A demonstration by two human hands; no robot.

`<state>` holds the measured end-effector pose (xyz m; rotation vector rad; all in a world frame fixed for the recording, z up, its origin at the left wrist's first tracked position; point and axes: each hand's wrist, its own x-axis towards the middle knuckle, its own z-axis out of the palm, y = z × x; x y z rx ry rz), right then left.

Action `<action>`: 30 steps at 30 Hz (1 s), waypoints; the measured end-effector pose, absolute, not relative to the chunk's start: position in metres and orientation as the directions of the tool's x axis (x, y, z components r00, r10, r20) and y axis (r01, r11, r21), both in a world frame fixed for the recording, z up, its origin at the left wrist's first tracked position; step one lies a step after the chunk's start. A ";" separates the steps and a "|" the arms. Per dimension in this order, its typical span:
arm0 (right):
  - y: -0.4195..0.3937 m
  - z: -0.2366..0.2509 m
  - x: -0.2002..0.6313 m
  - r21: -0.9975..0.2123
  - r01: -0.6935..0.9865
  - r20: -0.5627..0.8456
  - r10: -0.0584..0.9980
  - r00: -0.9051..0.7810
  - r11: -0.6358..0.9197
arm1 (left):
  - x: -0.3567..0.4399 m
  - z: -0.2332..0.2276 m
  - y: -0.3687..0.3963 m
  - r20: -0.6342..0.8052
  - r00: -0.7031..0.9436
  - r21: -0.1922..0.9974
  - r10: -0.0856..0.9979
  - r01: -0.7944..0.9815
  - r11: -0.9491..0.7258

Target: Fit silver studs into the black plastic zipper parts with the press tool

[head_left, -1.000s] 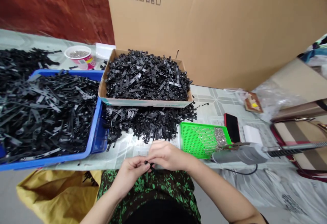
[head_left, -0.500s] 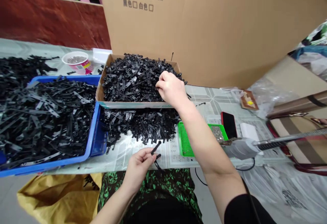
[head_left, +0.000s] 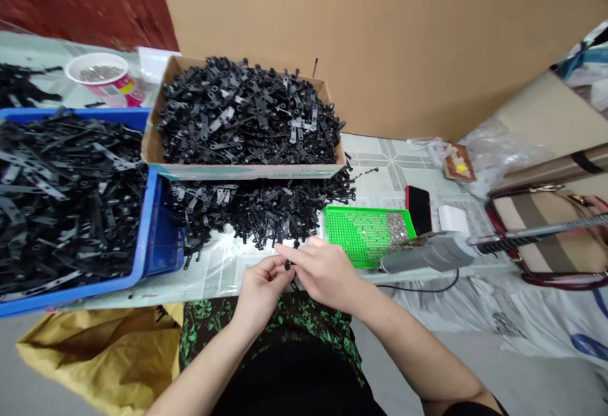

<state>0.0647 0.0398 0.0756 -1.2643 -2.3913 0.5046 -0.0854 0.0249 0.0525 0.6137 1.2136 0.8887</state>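
My left hand [head_left: 263, 286] and my right hand [head_left: 327, 277] meet over the table's front edge. Pinched in the left fingers are small black plastic strips [head_left: 288, 265], mostly covered by the fingers. The right fingers close on the same black pieces from the other side; which piece each one grips is hidden. Just behind the hands lies a heap of black plastic strips [head_left: 266, 213] with round ends. Beyond it stands a cardboard box [head_left: 247, 172] piled high with short black pieces [head_left: 247, 115].
A blue bin [head_left: 142, 239] of longer black strips is at left, a tub [head_left: 107, 80] of small metal parts behind it. On the right are a green tray [head_left: 349, 239] of small metal parts, a grey power screwdriver [head_left: 427, 254], a phone [head_left: 418, 208] and a handbag [head_left: 546, 232].
My right hand has come down from the cardboard box to my left hand, and both now close on the black pieces. The head view has tilted downward.
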 end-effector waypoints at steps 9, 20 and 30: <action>0.032 0.060 0.093 -0.899 0.411 0.037 0.962 -0.271 0.150 | -0.068 0.053 0.021 -0.601 0.119 0.752 0.790 -0.249 0.610; 0.040 0.065 0.103 -0.857 0.413 0.165 0.922 -0.349 0.310 | -0.070 0.061 0.018 -0.603 0.235 0.750 0.762 -0.157 0.642; 0.033 0.064 0.097 -0.927 0.323 0.098 0.955 -0.281 0.190 | -0.069 0.060 0.018 -0.654 0.238 0.699 0.718 -0.173 0.694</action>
